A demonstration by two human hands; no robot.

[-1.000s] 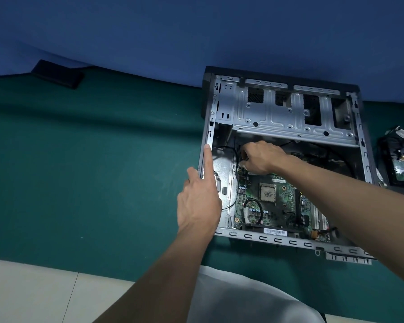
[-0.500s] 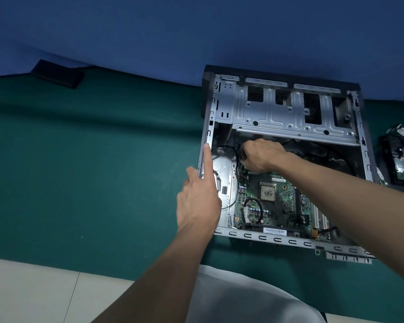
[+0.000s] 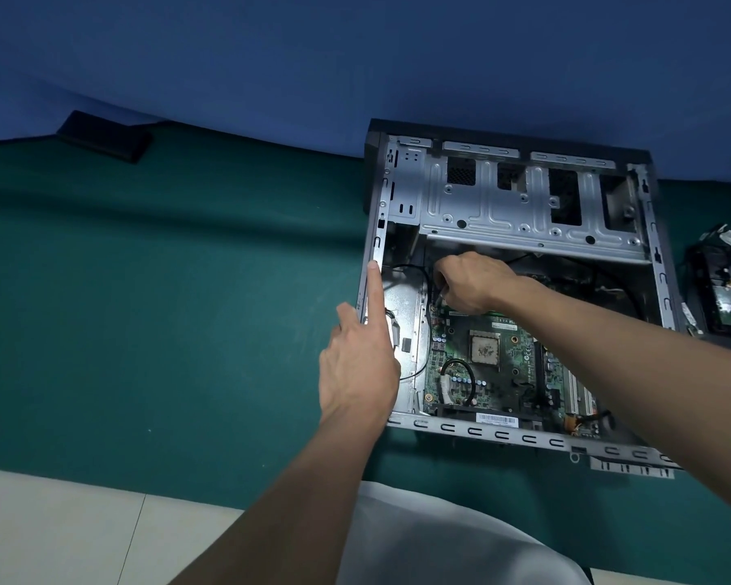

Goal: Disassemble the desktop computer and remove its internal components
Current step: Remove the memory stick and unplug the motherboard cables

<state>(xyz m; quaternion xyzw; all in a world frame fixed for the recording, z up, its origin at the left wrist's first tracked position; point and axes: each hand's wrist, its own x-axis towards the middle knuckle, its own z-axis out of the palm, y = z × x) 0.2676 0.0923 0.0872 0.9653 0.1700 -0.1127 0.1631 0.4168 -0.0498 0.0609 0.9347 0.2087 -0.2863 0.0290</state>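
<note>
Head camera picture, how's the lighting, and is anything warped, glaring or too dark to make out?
Head view: wide-angle bending curves the green mat's far edge and splays the computer case; glare whitens the metal panel beside the left hand; the bay under the drive cage is shadowed, so the right hand's grip is too dark to read; the motherboard is sharp.
</note>
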